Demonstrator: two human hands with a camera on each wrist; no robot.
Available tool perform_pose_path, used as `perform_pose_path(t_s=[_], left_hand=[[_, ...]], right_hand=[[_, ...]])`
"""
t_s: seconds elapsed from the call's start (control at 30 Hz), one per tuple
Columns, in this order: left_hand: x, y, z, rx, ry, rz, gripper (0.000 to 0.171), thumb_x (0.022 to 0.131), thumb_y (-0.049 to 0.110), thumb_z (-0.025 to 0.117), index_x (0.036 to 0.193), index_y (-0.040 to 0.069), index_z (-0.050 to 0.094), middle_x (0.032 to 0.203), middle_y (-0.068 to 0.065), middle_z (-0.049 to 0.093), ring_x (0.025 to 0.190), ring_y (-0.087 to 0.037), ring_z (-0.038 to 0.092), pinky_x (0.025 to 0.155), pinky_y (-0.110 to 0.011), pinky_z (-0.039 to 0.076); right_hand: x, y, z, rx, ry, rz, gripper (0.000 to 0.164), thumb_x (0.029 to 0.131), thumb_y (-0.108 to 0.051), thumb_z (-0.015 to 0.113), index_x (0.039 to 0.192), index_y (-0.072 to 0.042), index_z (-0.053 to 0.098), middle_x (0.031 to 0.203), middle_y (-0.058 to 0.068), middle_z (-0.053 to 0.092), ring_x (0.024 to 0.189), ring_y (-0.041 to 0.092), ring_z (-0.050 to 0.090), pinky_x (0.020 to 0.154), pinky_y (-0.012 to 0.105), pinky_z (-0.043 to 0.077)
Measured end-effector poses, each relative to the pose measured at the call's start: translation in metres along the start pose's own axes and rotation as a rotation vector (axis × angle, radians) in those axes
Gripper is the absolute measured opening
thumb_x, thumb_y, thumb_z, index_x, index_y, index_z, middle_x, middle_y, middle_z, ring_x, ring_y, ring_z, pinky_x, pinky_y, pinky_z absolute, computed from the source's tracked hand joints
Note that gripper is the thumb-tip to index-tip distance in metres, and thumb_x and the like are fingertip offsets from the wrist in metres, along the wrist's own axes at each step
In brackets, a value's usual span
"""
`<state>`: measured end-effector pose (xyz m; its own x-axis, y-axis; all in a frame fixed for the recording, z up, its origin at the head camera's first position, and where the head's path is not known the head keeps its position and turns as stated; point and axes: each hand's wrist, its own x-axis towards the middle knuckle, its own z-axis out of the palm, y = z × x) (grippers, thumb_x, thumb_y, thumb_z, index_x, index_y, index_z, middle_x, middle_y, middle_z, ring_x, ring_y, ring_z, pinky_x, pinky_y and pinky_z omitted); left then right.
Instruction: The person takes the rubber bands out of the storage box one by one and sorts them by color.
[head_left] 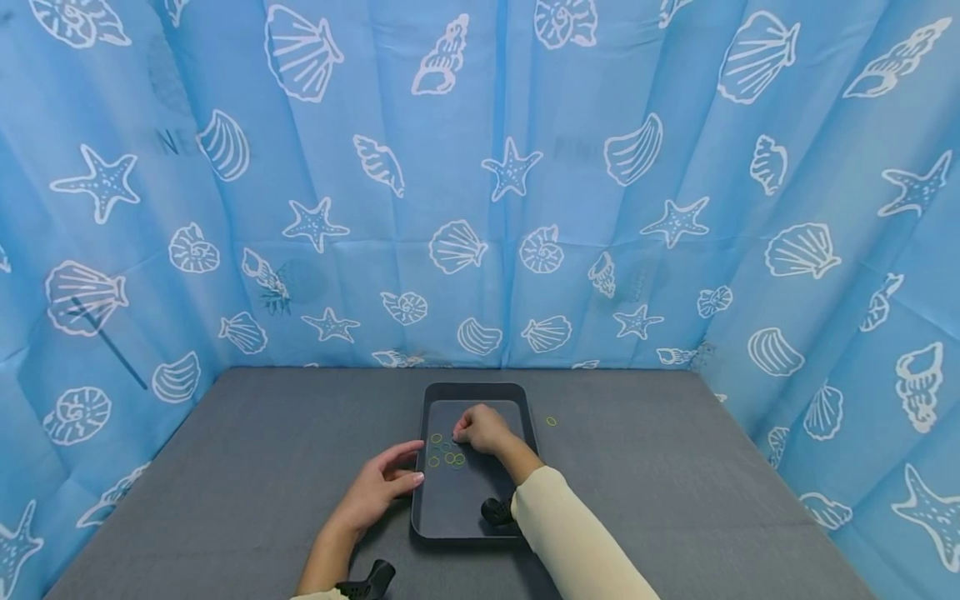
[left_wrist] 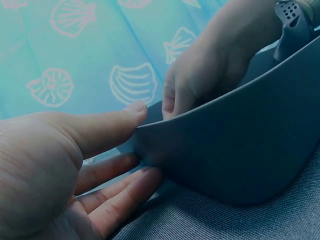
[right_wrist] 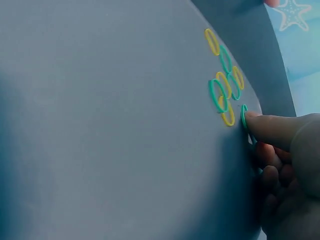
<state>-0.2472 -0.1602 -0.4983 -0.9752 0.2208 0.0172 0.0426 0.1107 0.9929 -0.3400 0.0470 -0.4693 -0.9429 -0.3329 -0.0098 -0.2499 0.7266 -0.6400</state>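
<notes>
A dark grey rectangular tray [head_left: 450, 521] lies on the table. Inside it my right hand [head_left: 483, 429] pinches a small green rubber band [right_wrist: 243, 118] between thumb and fingers, close to the tray floor. Several other yellow bands [right_wrist: 212, 42] and green bands [right_wrist: 218, 96] lie loosely grouped beside that hand, some overlapping. My left hand [head_left: 375, 492] is at the tray's left side. In the left wrist view its thumb [left_wrist: 117, 127] touches the rim, while the other fingers extend fairly straight against the outer wall.
One yellow rubber band [head_left: 551, 421] lies outside the tray, on the grey tabletop [head_left: 637, 483] to its right. A blue curtain [head_left: 502, 208] with shell and starfish prints hangs behind and along both sides of the table. Each wrist carries a black camera mount [head_left: 497, 511].
</notes>
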Motion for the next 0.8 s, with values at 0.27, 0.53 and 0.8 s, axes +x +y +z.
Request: perform_pose_path(t_s=[0.27,0.53,0.8], left_hand=[[0.0,0.0,0.0,0.002,0.004,-0.006,0.051,0.092,0.013,0.067,0.14,0.004,0.05,0.138,-0.026,0.048,0.104,-0.029,0.063,0.086,-0.041,0.053],[-0.001,0.002,0.001,0.006,0.011,-0.016,0.051,0.092,0.012,0.067,0.14,0.003,0.049,0.139,-0.026,0.048,0.103,-0.029,0.064,0.086,-0.041,0.053],[-0.002,0.003,0.002,0.012,0.02,-0.012,0.051,0.091,0.011,0.069,0.139,0.004,0.051,0.138,-0.026,0.048,0.102,-0.028,0.064,0.087,-0.042,0.053]], right_hand=[[-0.001,0.002,-0.005,0.058,-0.006,-0.031,0.01,0.088,-0.005,0.069,0.079,-0.005,0.072,0.075,-0.002,0.063,0.067,0.011,0.052,0.066,0.029,0.045],[-0.003,0.003,-0.016,0.138,0.003,-0.074,0.008,0.09,-0.003,0.066,0.084,-0.001,0.071,0.08,0.002,0.065,0.065,0.012,0.051,0.059,0.026,0.043],[-0.005,0.003,-0.03,0.2,0.03,-0.096,0.007,0.092,-0.004,0.065,0.087,-0.002,0.069,0.084,0.002,0.065,0.068,0.013,0.052,0.06,0.028,0.044]])
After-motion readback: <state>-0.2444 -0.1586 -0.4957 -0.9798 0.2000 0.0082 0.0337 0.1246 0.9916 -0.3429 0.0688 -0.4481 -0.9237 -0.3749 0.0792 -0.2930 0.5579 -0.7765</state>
